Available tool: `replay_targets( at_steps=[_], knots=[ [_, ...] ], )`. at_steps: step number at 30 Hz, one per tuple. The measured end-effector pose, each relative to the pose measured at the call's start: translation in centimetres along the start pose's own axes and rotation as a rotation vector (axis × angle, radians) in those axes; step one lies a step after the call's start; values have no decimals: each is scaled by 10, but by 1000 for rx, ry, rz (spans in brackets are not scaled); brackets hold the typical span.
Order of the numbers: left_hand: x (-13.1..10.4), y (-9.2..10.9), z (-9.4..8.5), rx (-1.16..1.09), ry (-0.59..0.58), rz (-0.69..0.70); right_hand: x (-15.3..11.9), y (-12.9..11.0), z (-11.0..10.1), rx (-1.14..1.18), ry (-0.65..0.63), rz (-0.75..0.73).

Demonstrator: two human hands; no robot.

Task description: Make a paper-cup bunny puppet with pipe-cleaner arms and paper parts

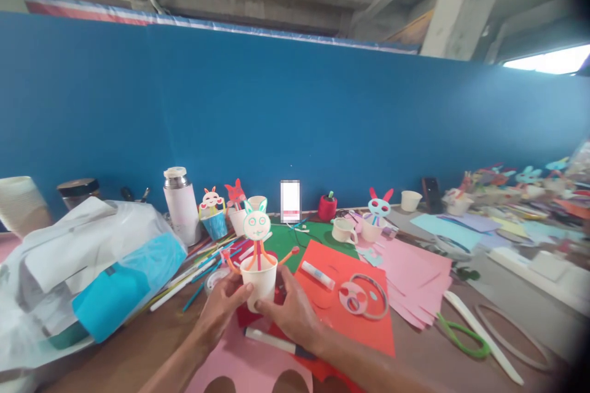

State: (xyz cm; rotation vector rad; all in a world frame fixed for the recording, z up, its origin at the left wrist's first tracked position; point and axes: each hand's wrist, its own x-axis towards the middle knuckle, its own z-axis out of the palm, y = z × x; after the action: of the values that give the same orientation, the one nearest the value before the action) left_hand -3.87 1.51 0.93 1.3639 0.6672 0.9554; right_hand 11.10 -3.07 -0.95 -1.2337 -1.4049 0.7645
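Observation:
A white paper cup [259, 285] is held upright between my two hands at the middle of the view. My left hand [225, 304] grips its left side, and my right hand [292, 310] wraps its right side, the thumbs on the near face. Out of the cup rises a white rabbit face [257, 225] with green-edged ears, on a red stem with orange pipe-cleaner arms. Below the hands a marker [270, 339] lies on pink paper [239, 363] with round cut-outs. Red paper [375, 334] to the right bears a glue stick [318, 275] and a tape roll [353, 298].
A plastic bag [138, 239] fills the left side, near a white thermos [181, 206]. Several finished cup figures, including a blue cup [214, 225], stand along the back. Pink sheets [415, 264] and a green pipe cleaner [463, 344] lie to the right.

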Motion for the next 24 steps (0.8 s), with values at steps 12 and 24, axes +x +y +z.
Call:
replay_targets(
  at_steps=[12, 24],
  knots=[
    [4, -20, -4, -29, 41, -64, -2, 1, -1, -83, 5, -16],
    [4, -17, -8, -95, 59, -77, -2, 3, -4, -14, -102, -51]
  ],
)
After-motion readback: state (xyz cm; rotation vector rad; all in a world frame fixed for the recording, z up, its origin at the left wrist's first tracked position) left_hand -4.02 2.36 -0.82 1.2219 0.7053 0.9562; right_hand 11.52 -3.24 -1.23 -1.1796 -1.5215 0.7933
